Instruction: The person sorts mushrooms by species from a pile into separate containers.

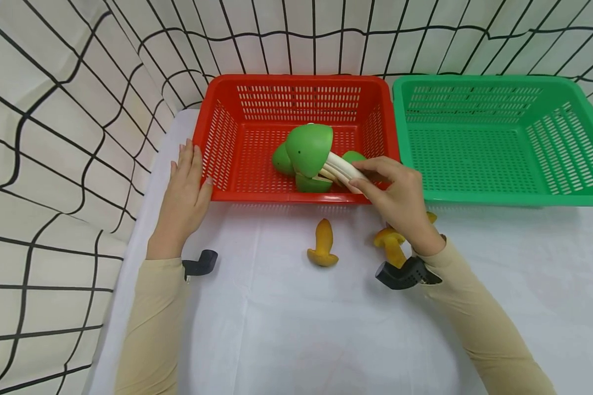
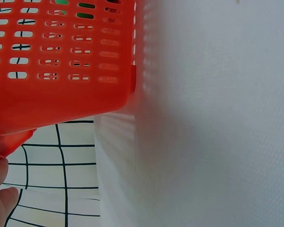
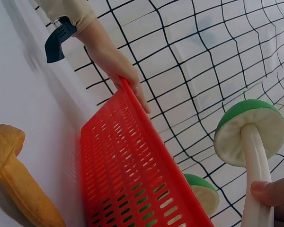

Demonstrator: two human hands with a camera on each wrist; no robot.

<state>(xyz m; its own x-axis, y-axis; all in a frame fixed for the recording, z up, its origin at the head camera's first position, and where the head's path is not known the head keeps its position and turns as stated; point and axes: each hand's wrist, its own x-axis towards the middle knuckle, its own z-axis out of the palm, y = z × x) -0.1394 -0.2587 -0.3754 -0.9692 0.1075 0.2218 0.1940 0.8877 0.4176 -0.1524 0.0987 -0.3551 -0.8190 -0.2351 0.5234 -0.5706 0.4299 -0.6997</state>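
Head view: the right hand [image 1: 395,184] pinches a green-capped mushroom [image 1: 310,151] by its stem over the red basket [image 1: 286,197]; the left hand [image 1: 183,192], fingers straight, touches its rim. Placing seems underway, calling for lowering, then release.

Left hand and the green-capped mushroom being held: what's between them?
In the head view, between the left hand and the mushroom lie the side wall of the red basket, bare floor inside it and another green mushroom cap.

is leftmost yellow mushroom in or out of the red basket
Out: the head view shows that yellow mushroom on the white surface, outside the red basket.
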